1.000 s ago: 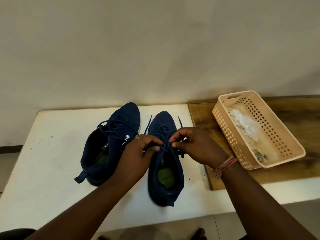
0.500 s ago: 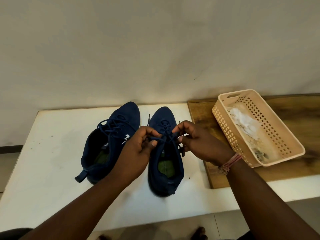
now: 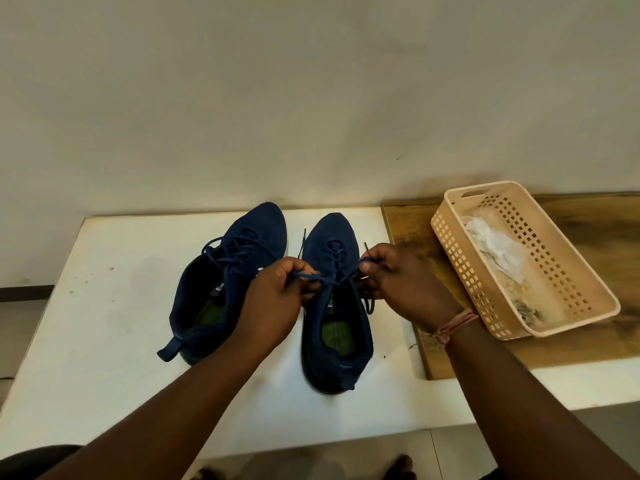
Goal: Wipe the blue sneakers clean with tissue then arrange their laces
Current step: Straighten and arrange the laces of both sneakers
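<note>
Two blue sneakers side by side, centre of frame, on white table point(image 3: 104, 341), toes toward wall. Left shoe point(image 3: 225, 282) angled, toe leaning right; laces point(image 3: 228, 251) loose over tongue. Right shoe point(image 3: 334, 306) straight, heel nearest cam, green insole visible in both.

Left hand point(image 3: 273, 299) over gap btwn shoes, fingers curled, thumb + forefinger pinching lace point(image 3: 311, 278) of right shoe. Right hand point(image 3: 398, 282) at shoe's right edge, fingers curled, pinching a lace loop point(image 3: 367, 260). Lace strands crossed btwn the two hands, drawn fairly taut above tongue. Loose lace end point(image 3: 370, 304) hanging down shoe's right side. Pink thread band point(image 3: 453, 323) on right wrist.

Right of frame: wood board point(image 3: 408, 230) on table, peach perforated basket point(image 3: 460, 268) on it, tilted diagonal. In basket: white crumpled tissue point(image 3: 495, 244) at far end, greyish soiled wad point(image 3: 526, 311) at near end. Basket well apart from shoes.
</note>
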